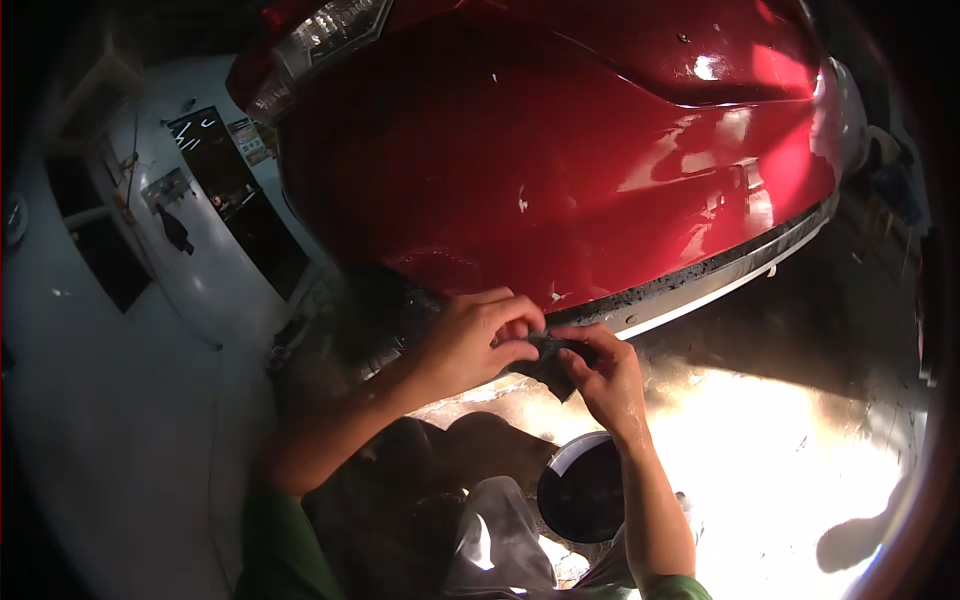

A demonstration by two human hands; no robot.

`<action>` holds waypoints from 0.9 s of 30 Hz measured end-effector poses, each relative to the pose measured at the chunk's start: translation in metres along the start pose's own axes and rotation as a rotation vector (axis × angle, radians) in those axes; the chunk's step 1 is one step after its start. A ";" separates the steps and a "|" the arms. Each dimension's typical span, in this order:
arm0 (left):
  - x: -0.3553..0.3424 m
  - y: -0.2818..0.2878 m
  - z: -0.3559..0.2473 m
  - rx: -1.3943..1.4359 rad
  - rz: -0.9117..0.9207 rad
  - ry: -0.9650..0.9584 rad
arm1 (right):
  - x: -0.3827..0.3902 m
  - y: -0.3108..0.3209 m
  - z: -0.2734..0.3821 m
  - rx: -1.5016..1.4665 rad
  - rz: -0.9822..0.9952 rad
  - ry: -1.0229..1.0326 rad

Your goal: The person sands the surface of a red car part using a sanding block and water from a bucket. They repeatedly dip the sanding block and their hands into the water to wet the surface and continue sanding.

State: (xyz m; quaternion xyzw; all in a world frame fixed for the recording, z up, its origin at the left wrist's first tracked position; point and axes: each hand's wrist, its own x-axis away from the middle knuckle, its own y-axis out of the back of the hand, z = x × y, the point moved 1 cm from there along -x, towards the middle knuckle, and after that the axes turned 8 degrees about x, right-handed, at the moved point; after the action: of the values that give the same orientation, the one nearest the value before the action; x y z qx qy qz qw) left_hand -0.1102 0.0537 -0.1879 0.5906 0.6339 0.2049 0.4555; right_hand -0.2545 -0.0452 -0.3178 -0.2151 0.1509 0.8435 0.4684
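A glossy red car bumper [560, 170] fills the upper middle, with a grey trim strip [720, 275] along its lower edge. My left hand [470, 340] and my right hand [605, 375] meet just below that edge. Both pinch a small dark sheet, like sandpaper or cloth [550, 365], stretched between them. Small chips in the paint [522, 203] show pale on the red surface.
A round dark bowl with a pale rim [582, 488] sits on the ground below my right wrist. A tail lamp [320, 40] is at the upper left. A white wall with a dark doorway [240, 200] stands to the left. Sunlit floor [800, 470] spreads to the right.
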 end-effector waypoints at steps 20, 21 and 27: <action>0.032 0.010 0.057 -0.263 -0.431 -0.470 | 0.016 -0.007 -0.035 -0.315 0.430 -0.620; 0.027 0.029 0.060 -0.413 -0.552 -0.411 | 0.013 -0.004 -0.034 -0.295 0.440 -0.614; 0.003 0.156 0.110 -0.931 -0.913 -0.280 | 0.011 -0.016 -0.018 -0.449 0.320 -0.457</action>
State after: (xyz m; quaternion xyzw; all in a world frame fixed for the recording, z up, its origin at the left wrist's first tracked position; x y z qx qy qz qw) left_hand 0.0676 0.0600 -0.1199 0.0255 0.6005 0.1654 0.7819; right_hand -0.2421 -0.0371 -0.3403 -0.0920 -0.1151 0.9447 0.2931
